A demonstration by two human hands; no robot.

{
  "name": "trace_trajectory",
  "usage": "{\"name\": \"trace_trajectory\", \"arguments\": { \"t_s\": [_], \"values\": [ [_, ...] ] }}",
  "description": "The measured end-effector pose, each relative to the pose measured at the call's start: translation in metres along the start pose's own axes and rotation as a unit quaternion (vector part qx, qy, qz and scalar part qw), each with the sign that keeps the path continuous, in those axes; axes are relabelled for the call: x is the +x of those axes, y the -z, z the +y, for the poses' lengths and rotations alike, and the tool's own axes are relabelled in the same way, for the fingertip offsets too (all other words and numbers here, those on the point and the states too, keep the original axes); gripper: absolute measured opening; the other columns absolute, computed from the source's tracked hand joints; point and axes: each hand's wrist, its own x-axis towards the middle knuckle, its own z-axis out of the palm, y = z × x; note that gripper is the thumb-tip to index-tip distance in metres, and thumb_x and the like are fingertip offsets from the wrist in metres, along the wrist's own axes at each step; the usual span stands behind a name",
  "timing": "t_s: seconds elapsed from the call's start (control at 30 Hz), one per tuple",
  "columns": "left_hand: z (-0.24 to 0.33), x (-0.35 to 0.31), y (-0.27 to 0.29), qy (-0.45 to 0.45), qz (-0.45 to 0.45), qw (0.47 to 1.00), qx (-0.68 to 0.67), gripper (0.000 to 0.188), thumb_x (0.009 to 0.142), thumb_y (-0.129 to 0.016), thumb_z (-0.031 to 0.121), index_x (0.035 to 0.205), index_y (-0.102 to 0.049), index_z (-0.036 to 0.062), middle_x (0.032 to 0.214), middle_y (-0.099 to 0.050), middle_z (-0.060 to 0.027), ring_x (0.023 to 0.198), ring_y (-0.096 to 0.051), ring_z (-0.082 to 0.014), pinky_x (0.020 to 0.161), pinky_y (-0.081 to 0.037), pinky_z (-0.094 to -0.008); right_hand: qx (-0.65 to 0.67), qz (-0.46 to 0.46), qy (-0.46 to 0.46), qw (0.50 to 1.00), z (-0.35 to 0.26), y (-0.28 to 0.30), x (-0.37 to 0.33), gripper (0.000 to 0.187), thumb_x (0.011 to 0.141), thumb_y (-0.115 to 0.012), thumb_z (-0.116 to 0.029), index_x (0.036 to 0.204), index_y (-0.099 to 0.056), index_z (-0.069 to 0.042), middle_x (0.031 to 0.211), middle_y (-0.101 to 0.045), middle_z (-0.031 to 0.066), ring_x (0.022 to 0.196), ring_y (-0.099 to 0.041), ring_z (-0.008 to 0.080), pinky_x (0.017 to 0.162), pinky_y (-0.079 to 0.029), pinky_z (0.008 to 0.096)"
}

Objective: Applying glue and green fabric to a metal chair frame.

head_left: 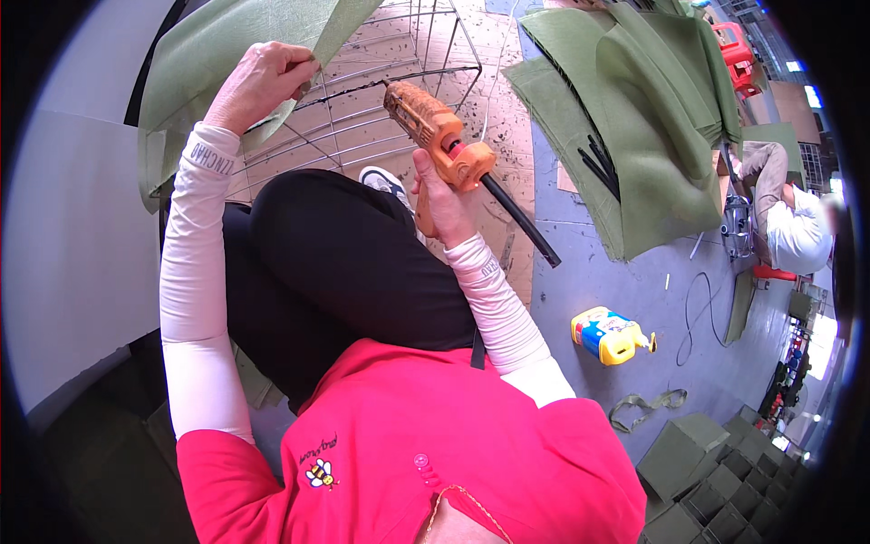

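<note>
Orange and caked with brown residue toward its nozzle, a hot glue gun (435, 127) is held by its handle in my right hand (442, 201). A black glue stick (518, 218) sticks out of its back end. The nozzle tip is close to a rod of a wire frame (453, 69) in front of my knees. My left hand (256, 86) pinches the edge of a green fabric sheet (237, 41) beside that same rod. The sheet drapes over the frame's left side. What lies right between my left fingertips is partly hidden.
Cardboard (517, 109) lies under the frame. To the right are green fabric sheets (657, 118) with black glue sticks (598, 168), a yellow jug (614, 337), a fabric strip (648, 408) and a cable (687, 317). Green boxes (684, 453) stand lower right; another person (796, 231) sits beyond.
</note>
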Motion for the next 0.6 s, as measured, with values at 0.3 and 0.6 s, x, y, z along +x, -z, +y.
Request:
{"name": "trace_trajectory", "arguments": {
  "t_s": [0.3, 0.6],
  "values": [
    [-0.004, 0.000, -0.001, 0.009, 0.006, 1.000, 0.008, 0.024, 0.088, -0.058, 0.018, 0.087, -0.067, -0.0043, 0.058, -0.061, -0.0091, 0.052, -0.060, -0.0128, 0.057, -0.049, -0.0278, -0.040, 0.085, 0.058, 0.994, -0.016, 0.017, 0.003, 0.034, 0.083, -0.073, -0.030, 0.095, -0.055, -0.004, 0.069, -0.057, 0.0018, 0.054, -0.056, 0.0108, 0.051, -0.046, 0.0241],
    [-0.001, 0.001, -0.001, 0.009, -0.004, 1.000, 0.005, 0.026, 0.088, -0.058, 0.019, 0.086, -0.066, -0.0047, 0.059, -0.061, -0.0094, 0.053, -0.060, -0.0120, 0.058, -0.049, -0.0277, -0.024, 0.151, 0.090, 0.984, -0.032, 0.041, 0.016, 0.036, 0.083, -0.073, -0.035, 0.087, -0.055, -0.003, 0.067, -0.056, 0.0014, 0.054, -0.055, 0.0098, 0.051, -0.045, 0.0235]
  ]
}}
